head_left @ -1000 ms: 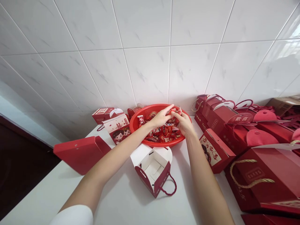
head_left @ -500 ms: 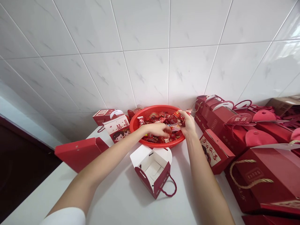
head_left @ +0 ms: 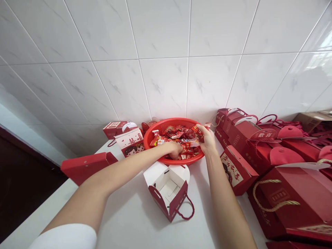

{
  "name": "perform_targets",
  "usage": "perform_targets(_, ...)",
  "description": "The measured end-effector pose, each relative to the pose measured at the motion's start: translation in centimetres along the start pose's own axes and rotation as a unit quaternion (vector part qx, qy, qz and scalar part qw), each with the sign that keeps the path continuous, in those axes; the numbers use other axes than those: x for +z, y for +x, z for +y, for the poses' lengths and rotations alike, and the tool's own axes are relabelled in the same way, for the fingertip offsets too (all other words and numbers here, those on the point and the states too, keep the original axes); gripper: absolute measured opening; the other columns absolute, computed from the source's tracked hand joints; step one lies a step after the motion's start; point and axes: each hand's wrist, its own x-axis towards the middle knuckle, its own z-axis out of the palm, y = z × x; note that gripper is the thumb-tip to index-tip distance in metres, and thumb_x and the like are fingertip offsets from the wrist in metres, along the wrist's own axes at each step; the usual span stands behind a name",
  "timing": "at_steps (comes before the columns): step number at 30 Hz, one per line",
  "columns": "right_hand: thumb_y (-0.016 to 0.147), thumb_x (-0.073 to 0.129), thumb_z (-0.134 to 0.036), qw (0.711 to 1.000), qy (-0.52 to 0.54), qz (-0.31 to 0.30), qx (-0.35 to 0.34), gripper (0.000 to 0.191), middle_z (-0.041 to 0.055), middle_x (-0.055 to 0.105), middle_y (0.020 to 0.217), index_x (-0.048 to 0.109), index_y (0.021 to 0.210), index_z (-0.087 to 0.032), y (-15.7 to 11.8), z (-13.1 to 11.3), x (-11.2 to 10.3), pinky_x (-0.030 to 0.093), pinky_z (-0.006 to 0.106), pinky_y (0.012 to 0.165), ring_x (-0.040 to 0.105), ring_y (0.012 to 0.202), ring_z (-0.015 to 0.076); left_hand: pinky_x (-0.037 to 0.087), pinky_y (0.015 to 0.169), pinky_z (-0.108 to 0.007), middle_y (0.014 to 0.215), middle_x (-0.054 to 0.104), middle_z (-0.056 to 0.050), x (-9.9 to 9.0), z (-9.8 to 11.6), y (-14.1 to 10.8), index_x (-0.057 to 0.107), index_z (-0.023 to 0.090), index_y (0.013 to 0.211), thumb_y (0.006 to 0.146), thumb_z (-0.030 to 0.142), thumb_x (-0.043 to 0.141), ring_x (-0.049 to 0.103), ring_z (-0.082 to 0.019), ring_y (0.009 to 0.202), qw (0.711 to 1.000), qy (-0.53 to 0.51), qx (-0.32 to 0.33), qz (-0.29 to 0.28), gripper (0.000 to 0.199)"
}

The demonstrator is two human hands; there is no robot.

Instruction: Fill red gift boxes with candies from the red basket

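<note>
A red plastic basket (head_left: 178,121) full of wrapped candies (head_left: 177,134) stands by the wall. My left hand (head_left: 175,149) reaches down into the candies near the front of the basket, its fingers curled and partly hidden among them. At the basket's right rim, my right hand (head_left: 207,138) is closed around several red-wrapped candies (head_left: 199,130). In front of the basket, an open gift box (head_left: 168,190), white inside and dark red outside, stands on the white table (head_left: 129,214) with its rope handle hanging to the right.
Red gift boxes with rope handles (head_left: 282,197) crowd the right side. A printed box (head_left: 237,169) leans beside my right forearm. On the left are a red box (head_left: 86,166) and a box with cartoon figures (head_left: 131,142). A tiled wall (head_left: 166,83) rises behind.
My left hand has moved slightly left and deeper into the candies. My right hand stays at the rim with its candies. The open gift box has not moved.
</note>
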Motion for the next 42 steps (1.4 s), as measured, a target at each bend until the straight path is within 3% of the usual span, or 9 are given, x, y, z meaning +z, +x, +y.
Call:
perform_targets(3,0.054,0.079,-0.025,1.0,-0.015,-0.003,-0.004,0.026,-0.0043,0.059,0.057,0.056,0.066,-0.019,0.0,0.0,0.0,0.036,0.02,0.038,0.049,0.046,0.0087,0.045,0.063,-0.031,0.065,0.063,-0.003,-1.1,-1.1,-0.9,0.064,0.02,0.068,0.056,0.018,0.069,0.058,-0.022,0.061,0.999,0.022,0.004,-0.028,0.014)
perform_targets(7,0.053,0.079,-0.025,1.0,-0.019,0.001,-0.002,0.027,-0.0049,0.059,0.057,0.055,0.065,-0.019,-0.2,-0.2,0.2,0.036,0.02,0.039,0.049,0.045,0.0082,0.037,0.059,-0.028,0.054,0.05,0.003,-2.3,-3.3,-2.0,0.055,0.019,0.059,0.06,0.017,0.066,0.049,-0.015,0.056,0.986,-0.108,0.06,0.108,0.011)
perform_targets(10,0.052,0.078,-0.023,1.0,-0.009,0.004,0.008,0.025,-0.0046,0.06,0.058,0.057,0.064,-0.019,-0.3,-0.2,0.3,0.037,0.02,0.039,0.05,0.046,0.0084,0.04,0.064,-0.028,0.064,0.058,0.002,-2.8,-4.5,-2.5,0.06,0.017,0.065,0.063,0.028,0.072,0.053,-0.015,0.064,0.942,-0.267,0.085,0.184,0.016)
perform_targets(15,0.053,0.079,-0.025,1.0,-0.029,-0.005,0.001,0.025,-0.0036,0.062,0.059,0.058,0.064,-0.019,0.0,0.1,0.1,0.04,0.021,0.041,0.052,0.047,0.0099,0.045,0.073,-0.029,0.077,0.066,-0.001,-3.1,-4.6,-3.7,0.065,0.015,0.08,0.063,0.037,0.081,0.059,-0.015,0.074,0.861,-0.442,0.11,0.226,0.032)
perform_targets(22,0.05,0.078,-0.026,0.999,-0.041,-0.016,0.018,0.026,-0.0028,0.064,0.063,0.066,0.071,-0.017,-0.1,0.1,-0.1,0.04,0.02,0.042,0.051,0.048,0.0084,0.049,0.077,-0.029,0.081,0.068,-0.001,-2.9,-4.0,-4.4,0.066,0.014,0.087,0.064,0.035,0.084,0.062,-0.014,0.075,0.819,-0.508,0.131,0.231,0.035)
perform_targets(28,0.049,0.078,-0.023,0.999,-0.039,-0.019,0.019,0.025,-0.0037,0.06,0.059,0.064,0.068,-0.016,-0.4,-0.2,0.1,0.035,0.019,0.041,0.047,0.047,0.0065,0.049,0.083,-0.032,0.095,0.067,-0.003,-2.2,-4.5,-3.8,0.064,0.015,0.105,0.062,0.028,0.083,0.063,-0.018,0.088,0.824,-0.475,0.096,0.295,0.049)
perform_targets(34,0.051,0.079,-0.022,0.998,-0.057,-0.034,0.009,0.023,-0.0065,0.049,0.048,0.06,0.063,-0.017,-0.4,-0.2,0.0,0.031,0.02,0.041,0.04,0.045,0.006,0.045,0.066,-0.027,0.062,0.06,0.006,-1.7,-5.1,-3.7,0.048,0.012,0.139,0.067,0.026,0.081,0.061,-0.016,0.066,0.828,-0.486,0.039,0.277,0.08)
perform_targets(38,0.052,0.081,-0.023,0.997,-0.062,-0.036,0.006,0.026,-0.0072,0.047,0.047,0.057,0.061,-0.018,-0.3,-0.1,0.0,0.031,0.02,0.041,0.039,0.044,0.006,0.047,0.075,-0.03,0.074,0.068,-0.001,-2.1,-5.1,-4.0,0.069,0.012,0.112,0.068,0.031,0.08,0.062,-0.016,0.075,0.826,-0.49,0.068,0.271,0.049)
perform_targets(42,0.05,0.082,-0.022,0.998,-0.048,-0.037,0.003,0.029,-0.0073,0.047,0.048,0.055,0.059,-0.018,-0.2,0.0,-0.1,0.031,0.019,0.041,0.039,0.044,0.0056,0.049,0.076,-0.03,0.096,0.074,-0.006,-2.1,-5.2,-3.9,0.076,0.015,0.089,0.066,0.033,0.078,0.063,-0.017,0.08,0.838,-0.469,0.076,0.27,0.029)
